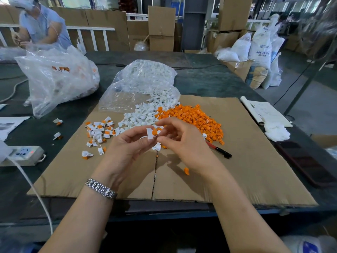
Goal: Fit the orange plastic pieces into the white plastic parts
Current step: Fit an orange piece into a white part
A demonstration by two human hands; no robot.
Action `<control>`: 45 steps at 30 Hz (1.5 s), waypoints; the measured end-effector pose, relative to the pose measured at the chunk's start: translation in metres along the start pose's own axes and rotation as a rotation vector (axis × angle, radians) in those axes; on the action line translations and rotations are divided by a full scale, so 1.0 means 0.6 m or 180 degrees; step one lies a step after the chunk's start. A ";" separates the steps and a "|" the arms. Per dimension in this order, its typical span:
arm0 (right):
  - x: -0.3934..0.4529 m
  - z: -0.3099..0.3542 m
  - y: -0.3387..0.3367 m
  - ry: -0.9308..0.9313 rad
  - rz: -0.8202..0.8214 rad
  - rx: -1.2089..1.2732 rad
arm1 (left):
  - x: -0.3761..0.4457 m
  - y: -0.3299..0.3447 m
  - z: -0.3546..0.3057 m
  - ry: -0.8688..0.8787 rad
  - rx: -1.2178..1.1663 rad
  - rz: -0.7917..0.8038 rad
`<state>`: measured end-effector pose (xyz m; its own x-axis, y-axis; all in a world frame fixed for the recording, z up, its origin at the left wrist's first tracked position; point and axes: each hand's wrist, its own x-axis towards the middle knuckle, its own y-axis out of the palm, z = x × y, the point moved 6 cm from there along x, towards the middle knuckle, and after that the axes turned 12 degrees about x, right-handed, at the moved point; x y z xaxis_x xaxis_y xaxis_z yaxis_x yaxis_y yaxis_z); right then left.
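At frame centre, above the cardboard sheet [246, 143], the left hand [125, 145] pinches a white part [149, 133] while the right hand [179, 141] fingers pinch an orange piece [154, 132] into it. Next, probably press it fully home.

A factory or warehouse floor: stacked cardboard boxes [161, 21], resin sacks [260, 46], bulk plastic bags of parts [56, 77] on a worktable [209, 79], another seated worker [42, 24].

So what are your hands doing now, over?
Left hand grips white part. Right hand pinches orange piece against it. Nothing in the way.
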<state>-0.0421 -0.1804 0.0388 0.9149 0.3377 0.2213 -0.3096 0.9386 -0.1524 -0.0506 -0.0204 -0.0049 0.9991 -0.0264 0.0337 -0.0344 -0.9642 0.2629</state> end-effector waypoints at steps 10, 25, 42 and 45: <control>-0.004 0.020 -0.002 -0.0580 -0.0159 -0.0304 | -0.001 0.007 -0.002 0.0058 0.0026 0.0110; -0.006 0.011 0.005 -0.0805 -0.0179 -0.0484 | -0.004 0.002 -0.012 -0.0103 0.0091 -0.0120; -0.003 -0.022 -0.008 0.0047 -0.0526 0.0380 | -0.014 0.008 -0.028 0.0046 0.0978 -0.0469; -0.002 -0.021 -0.004 0.0028 -0.0625 0.0337 | -0.014 0.007 -0.031 0.0095 0.1126 -0.0611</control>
<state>-0.0394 -0.1841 0.0270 0.9623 0.1477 0.2284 -0.1505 0.9886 -0.0050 -0.0598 -0.0194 0.0138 0.9851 0.1657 0.0456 0.1690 -0.9823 -0.0807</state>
